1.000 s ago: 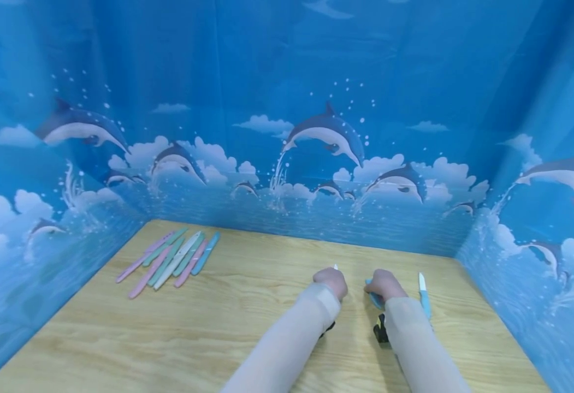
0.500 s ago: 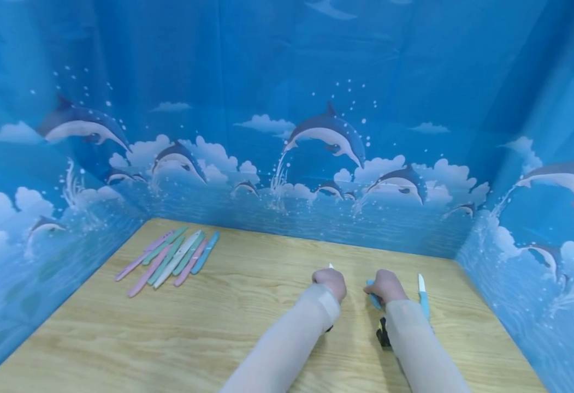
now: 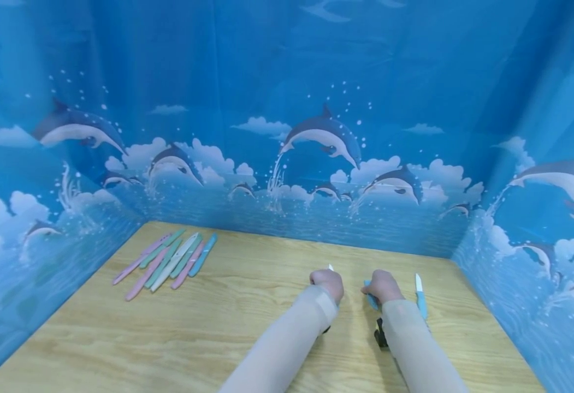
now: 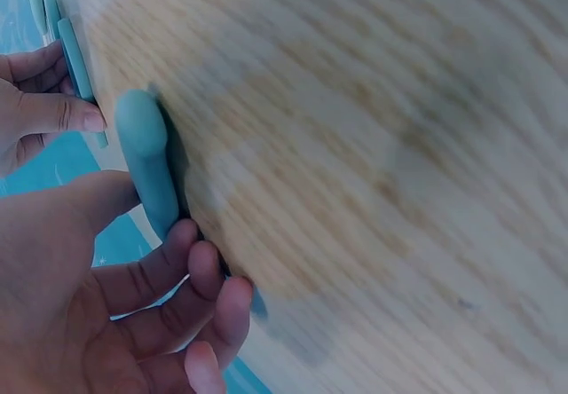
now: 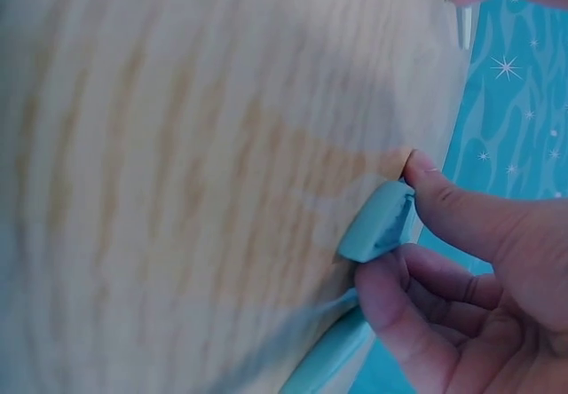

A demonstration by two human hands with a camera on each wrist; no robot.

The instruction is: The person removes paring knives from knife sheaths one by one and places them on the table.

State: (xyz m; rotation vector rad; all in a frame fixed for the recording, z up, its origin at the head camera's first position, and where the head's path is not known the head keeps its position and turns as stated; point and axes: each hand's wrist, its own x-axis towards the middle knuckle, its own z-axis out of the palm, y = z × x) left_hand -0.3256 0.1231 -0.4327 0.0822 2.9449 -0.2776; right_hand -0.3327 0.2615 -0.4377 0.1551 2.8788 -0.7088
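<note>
In the head view my left hand [image 3: 328,285] holds a knife, its white blade tip [image 3: 331,267] showing just beyond the fist. The left wrist view shows the thumb and fingers round its rounded blue-green handle [image 4: 146,159], close over the table. A short way to the right, my right hand [image 3: 384,286] pinches a light-blue knife sheath [image 3: 372,300]. Its slotted end [image 5: 382,224] sits between thumb and fingers in the right wrist view. Beside the right hand lies another knife [image 3: 420,297] with a blue handle and bare white blade, pointing away.
Several pink, green, white and blue knives [image 3: 169,262] lie in an overlapping group at the table's back left. The wooden table [image 3: 178,338] is bounded by a blue dolphin-print curtain [image 3: 277,218] at the back and sides. A black wrist device [image 3: 380,334] hangs by the right sleeve.
The head view has shifted slightly. The left hand's blade tip points a little more to the left than a second ago. Both hands keep their holds at nearly the same places.
</note>
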